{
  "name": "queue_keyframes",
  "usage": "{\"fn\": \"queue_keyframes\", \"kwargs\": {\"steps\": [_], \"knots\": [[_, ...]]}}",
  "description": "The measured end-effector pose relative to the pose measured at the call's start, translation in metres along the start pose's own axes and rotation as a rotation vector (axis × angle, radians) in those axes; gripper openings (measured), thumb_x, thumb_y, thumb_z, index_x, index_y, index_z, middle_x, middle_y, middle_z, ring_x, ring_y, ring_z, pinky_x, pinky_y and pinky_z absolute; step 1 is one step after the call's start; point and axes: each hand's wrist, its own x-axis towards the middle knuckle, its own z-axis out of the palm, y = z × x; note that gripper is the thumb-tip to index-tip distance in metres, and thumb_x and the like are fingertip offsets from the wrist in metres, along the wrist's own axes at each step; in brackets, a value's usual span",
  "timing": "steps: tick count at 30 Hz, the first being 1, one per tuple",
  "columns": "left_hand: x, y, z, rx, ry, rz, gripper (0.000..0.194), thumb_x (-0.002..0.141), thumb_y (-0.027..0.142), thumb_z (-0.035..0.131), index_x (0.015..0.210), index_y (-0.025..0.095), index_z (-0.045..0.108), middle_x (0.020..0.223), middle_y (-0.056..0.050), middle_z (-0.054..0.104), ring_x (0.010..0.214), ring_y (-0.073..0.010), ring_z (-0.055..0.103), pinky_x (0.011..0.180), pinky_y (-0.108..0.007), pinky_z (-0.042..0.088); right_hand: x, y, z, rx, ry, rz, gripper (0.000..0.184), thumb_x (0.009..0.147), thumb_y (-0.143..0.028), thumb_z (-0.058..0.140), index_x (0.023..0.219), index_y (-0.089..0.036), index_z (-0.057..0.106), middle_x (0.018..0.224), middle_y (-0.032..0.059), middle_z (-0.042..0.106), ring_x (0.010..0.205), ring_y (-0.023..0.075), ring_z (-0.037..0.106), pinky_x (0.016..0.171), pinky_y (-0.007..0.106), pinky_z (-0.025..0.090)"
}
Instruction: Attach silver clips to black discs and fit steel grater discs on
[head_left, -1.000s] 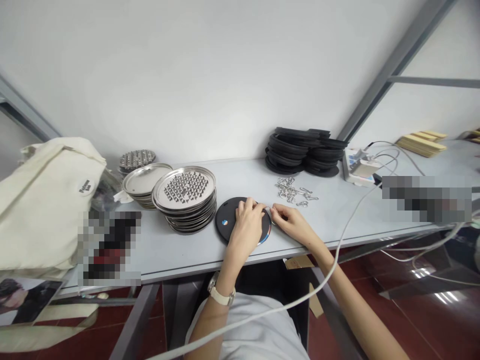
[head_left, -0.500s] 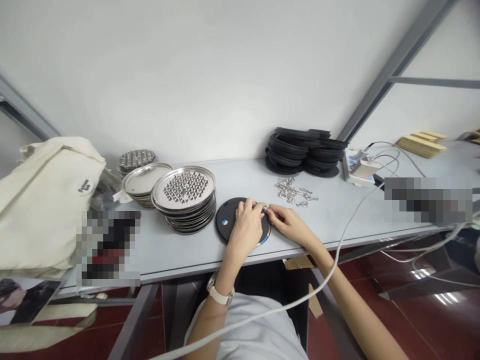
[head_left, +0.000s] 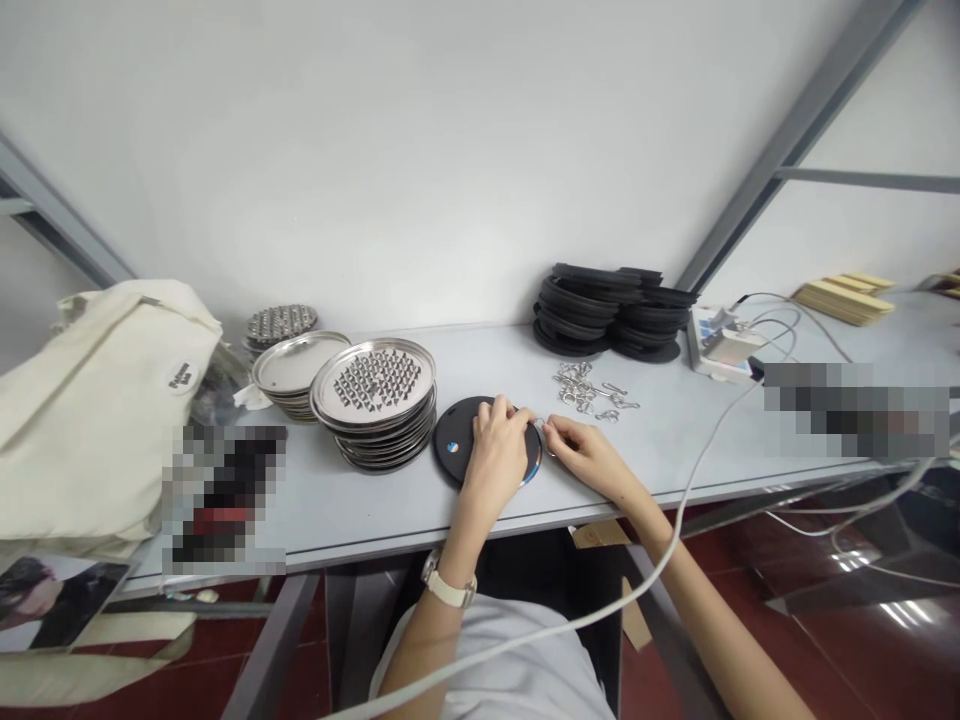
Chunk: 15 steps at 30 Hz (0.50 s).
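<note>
In the lower middle of the frame, the left hand (head_left: pixel 498 446) lies with bent fingers over the black disc (head_left: pixel 454 469), seemingly to steady it flat on the table (head_left: pixel 405 500). Just to its right, the right hand (head_left: pixel 586 452) pinches a small metal piece (head_left: pixel 540 424) at the disc's edge, perhaps for fine control; the loose metal clips (head_left: pixel 576 388) sit above, probably for easy reach.

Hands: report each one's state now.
Left hand: fingers spread, pressing on the black disc.
Right hand: fingers pinched on a small metal piece.
</note>
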Motion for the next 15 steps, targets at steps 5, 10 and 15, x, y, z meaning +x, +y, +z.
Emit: {"fn": "queue_keyframes", "kwargs": {"steps": [5, 10, 15], "knots": [[-0.0036, 0.0041, -0.0014, 0.106, -0.016, 0.052, 0.021, 0.096, 0.018, 0.037, 0.106, 0.021, 0.055, 0.110, -0.008, 0.048, 0.098, -0.0242, 0.044, 0.086, -0.040, 0.041, -0.0006, -0.0042, 0.0000, -0.013, -0.021, -0.001, 0.035, 0.096, -0.037, 0.040, 0.066, -0.020, 0.035, 0.058, -0.0053, 0.035, 0.056, 0.0109, 0.034, 0.055, 0.025, 0.028], [-0.0052, 0.0074, -0.0046, 0.110, -0.038, 0.091, 0.019, 0.096, 0.021, 0.037, 0.111, 0.019, 0.050, 0.111, -0.008, 0.048, 0.101, -0.0244, 0.044, 0.089, -0.041, 0.042, -0.0001, -0.0047, 0.0008, -0.011, 0.003, 0.007, 0.035, 0.096, -0.037, 0.039, 0.066, -0.021, 0.034, 0.059, -0.0051, 0.036, 0.056, 0.0114, 0.036, 0.056, 0.025, 0.030], [-0.0071, 0.0094, -0.0059, 0.103, -0.060, 0.102, 0.021, 0.096, 0.021, 0.038, 0.115, 0.019, 0.048, 0.110, -0.009, 0.048, 0.102, -0.0239, 0.045, 0.090, -0.039, 0.042, 0.0013, -0.0032, 0.0007, -0.055, -0.014, -0.024, 0.032, 0.096, -0.034, 0.038, 0.068, -0.021, 0.035, 0.060, -0.0044, 0.041, 0.057, 0.0122, 0.040, 0.057, 0.025, 0.031]]}}
